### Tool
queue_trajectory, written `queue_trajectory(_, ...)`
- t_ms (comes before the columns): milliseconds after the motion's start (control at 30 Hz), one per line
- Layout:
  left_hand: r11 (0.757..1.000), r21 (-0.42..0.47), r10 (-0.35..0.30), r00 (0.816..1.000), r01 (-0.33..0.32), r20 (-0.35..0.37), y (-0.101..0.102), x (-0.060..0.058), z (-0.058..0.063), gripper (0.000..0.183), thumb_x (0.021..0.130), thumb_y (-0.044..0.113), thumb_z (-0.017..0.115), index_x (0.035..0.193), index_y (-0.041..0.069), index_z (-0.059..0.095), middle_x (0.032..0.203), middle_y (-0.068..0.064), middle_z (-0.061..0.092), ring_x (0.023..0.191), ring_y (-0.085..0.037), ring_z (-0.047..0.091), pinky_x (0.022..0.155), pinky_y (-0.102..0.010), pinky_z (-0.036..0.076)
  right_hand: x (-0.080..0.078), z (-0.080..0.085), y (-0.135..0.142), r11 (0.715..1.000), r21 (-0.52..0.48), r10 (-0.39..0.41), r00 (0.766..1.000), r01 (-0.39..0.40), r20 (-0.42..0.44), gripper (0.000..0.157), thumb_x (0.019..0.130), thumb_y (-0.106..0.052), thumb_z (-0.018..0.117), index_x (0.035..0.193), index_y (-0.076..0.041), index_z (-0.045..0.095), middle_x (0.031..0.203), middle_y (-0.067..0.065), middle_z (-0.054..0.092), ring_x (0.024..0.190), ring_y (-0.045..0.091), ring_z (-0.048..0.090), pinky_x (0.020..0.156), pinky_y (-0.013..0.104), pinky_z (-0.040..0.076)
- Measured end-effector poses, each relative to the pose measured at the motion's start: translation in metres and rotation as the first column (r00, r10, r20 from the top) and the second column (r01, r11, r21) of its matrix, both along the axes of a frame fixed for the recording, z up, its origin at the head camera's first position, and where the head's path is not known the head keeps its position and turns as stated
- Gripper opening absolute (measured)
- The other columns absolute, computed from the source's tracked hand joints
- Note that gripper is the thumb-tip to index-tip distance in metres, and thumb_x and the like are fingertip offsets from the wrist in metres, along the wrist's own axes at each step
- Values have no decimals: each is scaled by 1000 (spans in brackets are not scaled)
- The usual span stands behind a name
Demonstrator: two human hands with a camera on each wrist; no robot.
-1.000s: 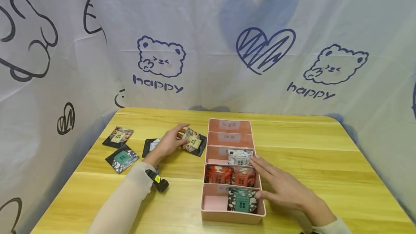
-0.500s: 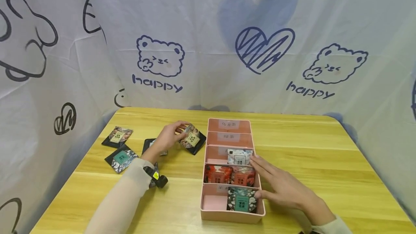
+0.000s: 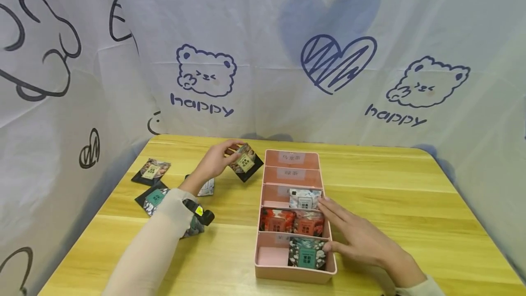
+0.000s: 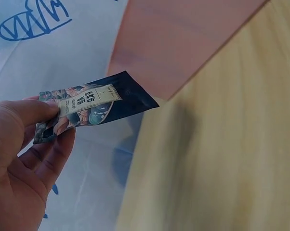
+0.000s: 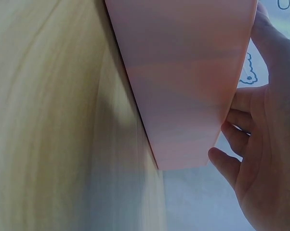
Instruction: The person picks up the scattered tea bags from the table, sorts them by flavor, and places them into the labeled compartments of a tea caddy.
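Observation:
My left hand (image 3: 215, 163) pinches a black tea sachet (image 3: 247, 162) with a cream label, held up left of a long pink divided box (image 3: 296, 275). In the left wrist view, the thumb lies on top of the tea sachet (image 4: 99, 102) and fingers are beneath it. My right hand (image 3: 365, 241) rests on the box's right rim, fingers extended; the right wrist view shows fingertips at the edge of the pink wall (image 5: 183, 82). Inside the box are a white sachet (image 3: 305, 199), two red sachets (image 3: 277, 220) side by side, and a green-labelled sachet (image 3: 307, 253) in the nearest compartment.
Left on the wooden table (image 3: 230, 255) lie a cream-labelled sachet (image 3: 151, 171) and a green-labelled one (image 3: 153, 197). A whitish sachet (image 3: 207, 188) and another sachet (image 3: 195, 228) are partly hidden by my left arm. Paper labels (image 3: 291, 174) mark the box compartments. A printed cloth (image 3: 267, 58) hangs behind.
My left hand has lifted the cream-labelled tea sachet off the table and moved it slightly away from me. The right hand stays on the box rim.

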State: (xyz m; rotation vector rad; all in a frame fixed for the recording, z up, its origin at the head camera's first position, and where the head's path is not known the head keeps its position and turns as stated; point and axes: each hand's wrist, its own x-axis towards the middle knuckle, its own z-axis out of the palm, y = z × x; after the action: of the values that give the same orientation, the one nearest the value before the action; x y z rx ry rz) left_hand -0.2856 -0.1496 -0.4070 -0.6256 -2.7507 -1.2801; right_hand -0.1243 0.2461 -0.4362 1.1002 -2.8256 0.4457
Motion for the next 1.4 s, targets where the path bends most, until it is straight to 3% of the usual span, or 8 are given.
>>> queue_trajectory(267, 1000, -26, -12, 998, 10, -62, 7, -5, 20, 33, 101, 16, 57, 133, 15, 60, 117, -10, 64, 100, -25, 61, 69, -34, 56, 0, 1, 0, 1000, 3, -4, 1000, 3, 19, 88, 89, -53, 64, 157, -14, 24, 161, 8, 21, 134, 35, 41, 99, 52, 45)
queue_trajectory(633, 999, -3, -50, 998, 50, -38, 21, -16, 40, 33, 103, 16, 53, 135, 17, 59, 117, -7, 62, 92, -20, 61, 67, -36, 57, 0, -1, 0, 1000, -8, 3, 1000, -3, 3, 89, 88, -53, 66, 157, -14, 24, 161, 7, 22, 136, 33, 39, 99, 52, 46)
queue_trajectory(1133, 995, 9, -98, 995, 98, -25, 56, -34, 51, 32, 103, 17, 53, 134, 17, 60, 119, -7, 64, 97, -19, 61, 72, -31, 56, 0, -1, -1, 1000, -7, -6, 1000, 6, 16, 89, 89, -55, 64, 157, -16, 24, 161, 6, 21, 137, 32, 38, 99, 52, 45)
queue_trajectory(1400, 988, 35, -151, 988, 151, -19, 78, -43, 53, 32, 103, 16, 52, 134, 15, 60, 119, -7, 63, 93, -18, 61, 73, -36, 56, 0, 0, 0, 1000, -2, -19, 999, 19, 26, 89, 89, -57, 63, 157, -16, 24, 161, 6, 20, 136, 34, 40, 100, 54, 44)
